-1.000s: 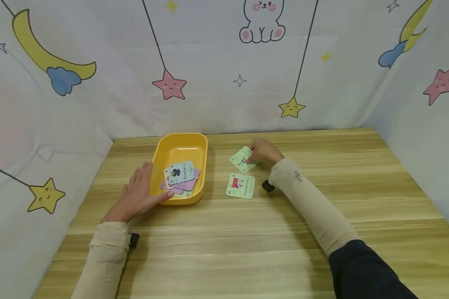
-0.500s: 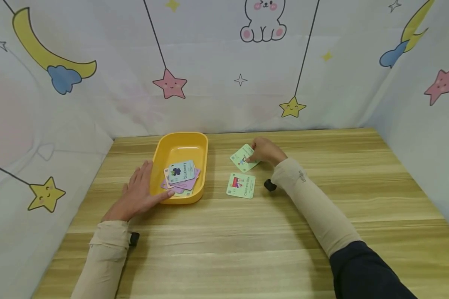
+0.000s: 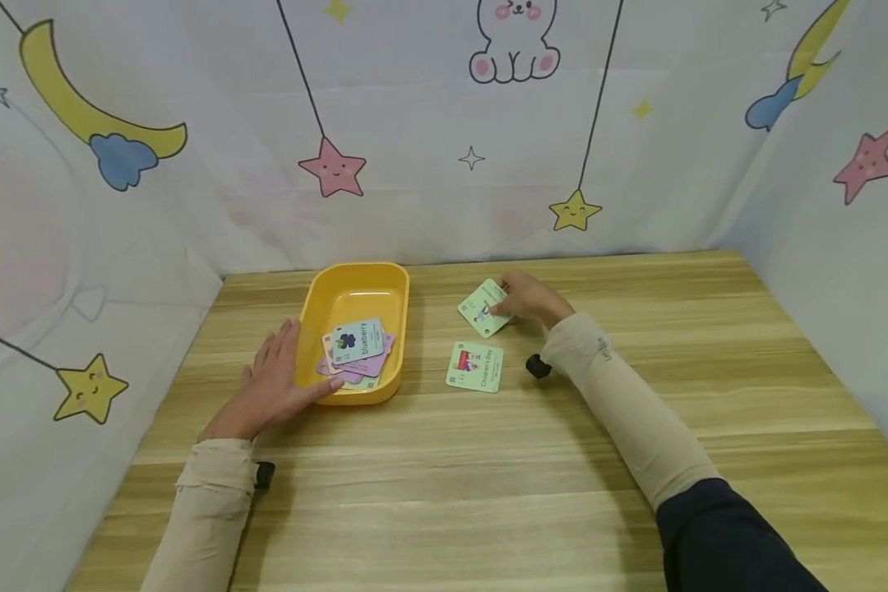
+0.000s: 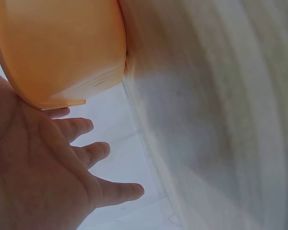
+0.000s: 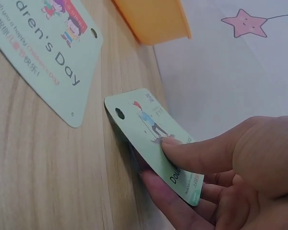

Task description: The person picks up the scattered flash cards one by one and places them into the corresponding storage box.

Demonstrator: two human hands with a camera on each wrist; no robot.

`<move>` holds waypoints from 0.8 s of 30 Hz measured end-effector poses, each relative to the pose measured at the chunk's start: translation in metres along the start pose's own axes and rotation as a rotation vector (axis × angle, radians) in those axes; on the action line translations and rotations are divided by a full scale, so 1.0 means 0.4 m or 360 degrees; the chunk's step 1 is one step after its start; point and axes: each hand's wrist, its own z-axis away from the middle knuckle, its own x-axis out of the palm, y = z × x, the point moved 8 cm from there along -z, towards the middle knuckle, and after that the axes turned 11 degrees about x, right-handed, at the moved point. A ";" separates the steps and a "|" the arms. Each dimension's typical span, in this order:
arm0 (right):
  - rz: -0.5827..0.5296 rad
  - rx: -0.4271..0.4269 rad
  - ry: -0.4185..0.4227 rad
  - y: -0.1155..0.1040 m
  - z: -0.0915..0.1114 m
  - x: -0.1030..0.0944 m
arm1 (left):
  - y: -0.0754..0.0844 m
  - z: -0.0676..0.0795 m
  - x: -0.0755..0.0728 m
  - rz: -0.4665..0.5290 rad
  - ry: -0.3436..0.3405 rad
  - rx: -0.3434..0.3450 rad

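Between thumb and fingers, my right hand (image 3: 533,298) pinches a green picture card (image 5: 149,127), tilted with one edge near the tabletop in the right wrist view. Just in front of it a green "Children's Day" card (image 3: 475,367) lies flat on the table. My left hand (image 3: 272,385) rests with spread, straight fingers against the left side of a yellow tray (image 3: 404,329), its thumb over the near rim. Inside the tray lies a loose pile of cards, a blue "blueberry" card (image 3: 358,339) on top and purple ones (image 3: 370,364) below.
The wooden table (image 3: 444,493) meets a white cloth backdrop (image 3: 429,222) printed with stars and moons along its back edge. Cloth also hangs at the left and right sides.
The pinched green card has tilted up a little and shifted slightly right with my right hand. My left hand and the tray stay in place.
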 end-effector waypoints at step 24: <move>-0.0406 -0.0092 -0.0054 -0.003 0.002 -0.001 | 0.000 -0.001 0.000 0.0005 -0.0009 -0.0008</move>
